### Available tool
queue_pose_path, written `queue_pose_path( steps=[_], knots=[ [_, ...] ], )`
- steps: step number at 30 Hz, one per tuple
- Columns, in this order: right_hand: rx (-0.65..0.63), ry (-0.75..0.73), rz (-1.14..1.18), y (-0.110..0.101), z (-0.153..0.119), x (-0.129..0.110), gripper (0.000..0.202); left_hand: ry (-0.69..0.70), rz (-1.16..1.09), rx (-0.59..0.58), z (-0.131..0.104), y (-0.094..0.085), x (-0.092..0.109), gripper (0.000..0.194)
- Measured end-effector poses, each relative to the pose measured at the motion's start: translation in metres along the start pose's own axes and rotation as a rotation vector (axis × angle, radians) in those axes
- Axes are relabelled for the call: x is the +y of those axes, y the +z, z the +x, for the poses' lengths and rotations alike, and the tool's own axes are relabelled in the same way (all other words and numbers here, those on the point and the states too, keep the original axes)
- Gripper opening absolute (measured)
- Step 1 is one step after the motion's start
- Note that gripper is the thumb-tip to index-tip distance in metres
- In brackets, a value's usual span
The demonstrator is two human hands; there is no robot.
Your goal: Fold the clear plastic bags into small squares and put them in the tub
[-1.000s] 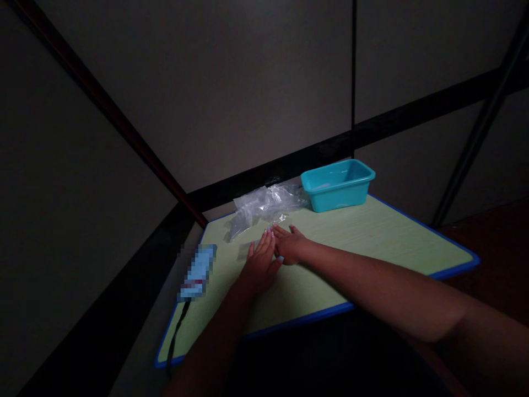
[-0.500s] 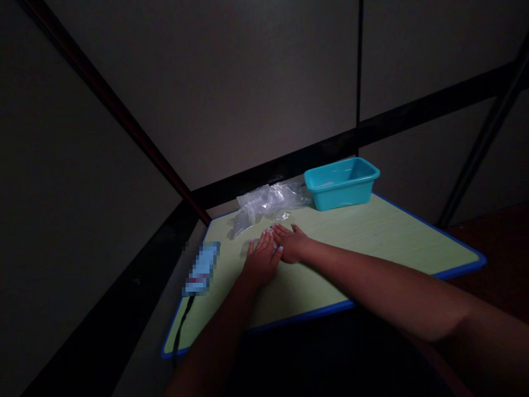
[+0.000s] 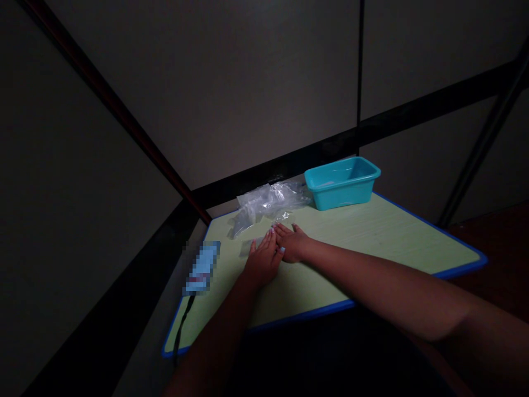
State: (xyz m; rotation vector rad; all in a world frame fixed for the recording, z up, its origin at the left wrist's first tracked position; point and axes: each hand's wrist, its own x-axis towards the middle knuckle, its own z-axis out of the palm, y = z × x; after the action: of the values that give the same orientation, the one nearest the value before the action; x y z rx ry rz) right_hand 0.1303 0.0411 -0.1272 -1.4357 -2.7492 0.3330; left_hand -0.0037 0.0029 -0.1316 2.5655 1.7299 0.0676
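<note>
My left hand (image 3: pixel 263 262) lies flat, palm down, with its fingers stretched out over the pale green table (image 3: pixel 363 234). My right hand (image 3: pixel 290 244) rests beside it, also flat, and the fingertips of the two come together. A small patch of thin, clear material (image 3: pixel 248 247) shows just left of my left fingers; what lies beneath the palms is hidden. Just beyond my fingertips is a crumpled clear plastic bag (image 3: pixel 268 203), with a loose shiny part reaching toward them.
A turquoise plastic basin (image 3: pixel 344 193) stands at the back, right of the bag. On the left edge lies a blurred light-blue card-like item (image 3: pixel 201 268) with a black strap (image 3: pixel 181 325). Blue edging (image 3: pixel 306 314) borders the table, and panelled walls rise behind and left.
My left hand has shifted slightly to the right, its fingers now nearer together and against my right hand. My right hand, the bag and the basin look unchanged.
</note>
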Motion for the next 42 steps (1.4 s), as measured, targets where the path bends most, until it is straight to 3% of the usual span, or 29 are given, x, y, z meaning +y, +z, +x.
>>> queue_pose_path(
  steps=[20,30,42],
  knots=[
    [-0.019,0.04,-0.018,0.0,-0.001,0.0,0.067,-0.165,0.032,0.004,0.0,0.003,-0.002,0.058],
    [-0.015,0.057,0.012,-0.002,-0.002,-0.003,0.063,-0.23,0.071,0.062,0.0,0.006,-0.015,0.06],
    [-0.005,0.059,0.029,0.0,-0.001,-0.002,0.063,-0.323,0.06,0.051,0.003,0.009,-0.021,0.065]
  ],
)
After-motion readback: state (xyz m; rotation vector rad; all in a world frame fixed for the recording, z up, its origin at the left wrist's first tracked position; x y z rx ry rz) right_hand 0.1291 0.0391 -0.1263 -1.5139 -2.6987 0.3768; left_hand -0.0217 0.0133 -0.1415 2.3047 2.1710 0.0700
